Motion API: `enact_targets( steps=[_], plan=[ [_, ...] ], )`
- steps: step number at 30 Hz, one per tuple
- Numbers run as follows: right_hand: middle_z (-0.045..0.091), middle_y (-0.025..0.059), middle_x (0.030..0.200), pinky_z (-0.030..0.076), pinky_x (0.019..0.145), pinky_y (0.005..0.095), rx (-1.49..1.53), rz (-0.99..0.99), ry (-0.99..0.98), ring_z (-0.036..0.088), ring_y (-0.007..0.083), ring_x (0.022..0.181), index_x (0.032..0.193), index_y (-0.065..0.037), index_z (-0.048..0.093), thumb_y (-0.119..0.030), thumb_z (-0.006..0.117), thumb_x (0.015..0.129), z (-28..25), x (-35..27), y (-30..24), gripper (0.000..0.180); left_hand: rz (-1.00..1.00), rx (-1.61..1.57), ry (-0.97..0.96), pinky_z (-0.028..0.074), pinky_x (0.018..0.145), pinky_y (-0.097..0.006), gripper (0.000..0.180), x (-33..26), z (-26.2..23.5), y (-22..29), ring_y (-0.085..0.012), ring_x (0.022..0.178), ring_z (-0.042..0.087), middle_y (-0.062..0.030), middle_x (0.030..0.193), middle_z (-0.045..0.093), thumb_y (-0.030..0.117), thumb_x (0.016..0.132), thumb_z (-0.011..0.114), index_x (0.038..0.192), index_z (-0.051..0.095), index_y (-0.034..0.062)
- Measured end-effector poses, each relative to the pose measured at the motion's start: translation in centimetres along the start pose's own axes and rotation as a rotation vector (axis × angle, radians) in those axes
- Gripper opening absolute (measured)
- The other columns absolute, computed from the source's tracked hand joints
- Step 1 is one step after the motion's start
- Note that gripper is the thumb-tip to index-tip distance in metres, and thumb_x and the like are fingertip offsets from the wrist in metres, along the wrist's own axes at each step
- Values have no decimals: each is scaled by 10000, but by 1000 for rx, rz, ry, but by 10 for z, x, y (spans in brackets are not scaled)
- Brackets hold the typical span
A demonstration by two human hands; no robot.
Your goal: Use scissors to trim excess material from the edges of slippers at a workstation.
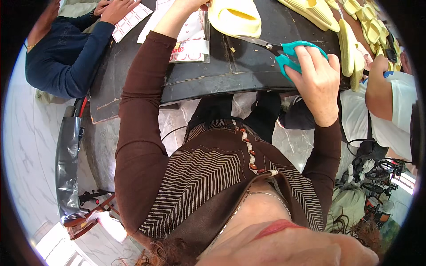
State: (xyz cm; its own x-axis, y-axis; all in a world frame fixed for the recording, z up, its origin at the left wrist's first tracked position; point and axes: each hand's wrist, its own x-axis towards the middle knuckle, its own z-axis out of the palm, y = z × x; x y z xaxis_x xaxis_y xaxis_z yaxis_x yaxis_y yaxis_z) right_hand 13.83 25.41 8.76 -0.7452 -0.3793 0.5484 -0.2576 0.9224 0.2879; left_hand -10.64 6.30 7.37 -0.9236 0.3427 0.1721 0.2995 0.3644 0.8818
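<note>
Though it's cropped, slipper (pixel 228 14) seemingly touches left hand (pixel 191 4)

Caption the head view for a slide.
Right hand holding teal-handled scissors at the edge of a yellow slipper, dark table below; left hand partly cut off by the frame.
</note>
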Motion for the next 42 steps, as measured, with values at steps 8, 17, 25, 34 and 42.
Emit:
enact_targets(
  steps=[8,17,25,34,42],
  plan=[
    [593,38,908,402,719,340,-1,-13,-10,603,189,736,1059,-73,586,-235,789,673,4,-3,1,466,4,-8,30,515,476,-332,614,-3,-1,3,-253,638,662,-242,849,645,302,777,621,1137,499,-181],
    [605,58,946,398,730,350,37,27,-47,597,222,792,1056,-68,582,-198,807,650,3,3,-1,482,167,182,165,551,690,-386,627,21,4,-28,-346,808,687,-308,909,653,326,763,636,1096,514,-191],
    [566,42,882,383,727,349,-4,12,-52,592,201,747,1019,-84,572,-253,795,672,5,11,-12,446,154,266,206,526,799,-435,600,22,6,-29,-439,933,649,-373,917,624,349,763,641,1020,520,-180],
    [533,30,847,385,712,336,-114,-17,-80,582,166,704,1017,-92,563,-287,769,715,4,8,-16,414,173,314,207,512,817,-473,576,17,6,-24,-482,932,627,-382,927,617,333,795,611,1041,492,-174],
    [527,24,845,385,704,331,-172,-25,-111,576,155,692,1026,-91,564,-311,752,740,2,8,-17,407,173,362,230,513,814,-478,561,7,3,-11,-480,919,630,-379,927,619,330,802,611,1041,495,-164]
  ],
)
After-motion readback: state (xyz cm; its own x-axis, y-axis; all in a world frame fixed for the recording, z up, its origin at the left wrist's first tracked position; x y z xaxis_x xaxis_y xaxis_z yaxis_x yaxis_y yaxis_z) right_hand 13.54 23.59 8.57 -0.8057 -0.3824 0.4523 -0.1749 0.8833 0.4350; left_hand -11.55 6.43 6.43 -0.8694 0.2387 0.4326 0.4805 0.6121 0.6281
